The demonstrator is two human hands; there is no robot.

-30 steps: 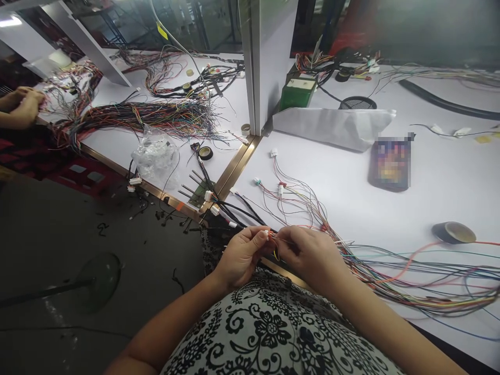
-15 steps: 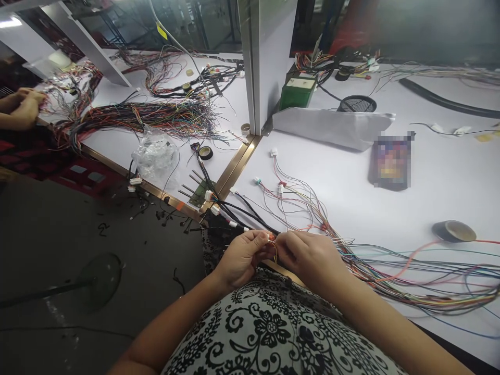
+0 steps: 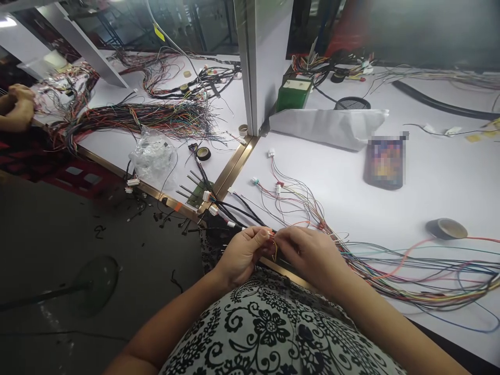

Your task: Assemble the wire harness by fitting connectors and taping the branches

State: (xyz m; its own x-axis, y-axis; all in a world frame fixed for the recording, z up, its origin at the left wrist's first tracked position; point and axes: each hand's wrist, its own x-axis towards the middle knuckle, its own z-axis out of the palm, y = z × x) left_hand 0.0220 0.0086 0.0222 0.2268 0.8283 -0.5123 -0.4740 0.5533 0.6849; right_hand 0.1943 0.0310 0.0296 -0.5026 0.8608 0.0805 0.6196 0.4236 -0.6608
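Close to the table's front edge, my left hand (image 3: 245, 255) pinches a small red-and-white wire connector (image 3: 271, 235) between thumb and fingers. My right hand (image 3: 310, 252) meets it from the right, its fingertips closed at thin wires beside the connector; a yellow wire (image 3: 275, 252) loops down between the hands. The exact grip of the right fingertips is partly hidden. Just beyond my hands lies a wire bundle (image 3: 326, 226), whose thin wires end in white connectors (image 3: 271, 152) and a green-tipped one (image 3: 255, 181). Black sleeved cables (image 3: 234, 212) run to the left of my hands.
A tape roll (image 3: 446, 228) and a phone-like item, blurred out, (image 3: 386, 162) lie on the right. A metal post (image 3: 250, 67) rises at the table joint. Left are a plastic bag (image 3: 152, 159), a large wire bundle (image 3: 156, 119) and another person's hands (image 3: 19, 108).
The view has shifted slightly, so the table things appear a little further left. My hands stay together at the connector, with the right fingertips slightly moved.
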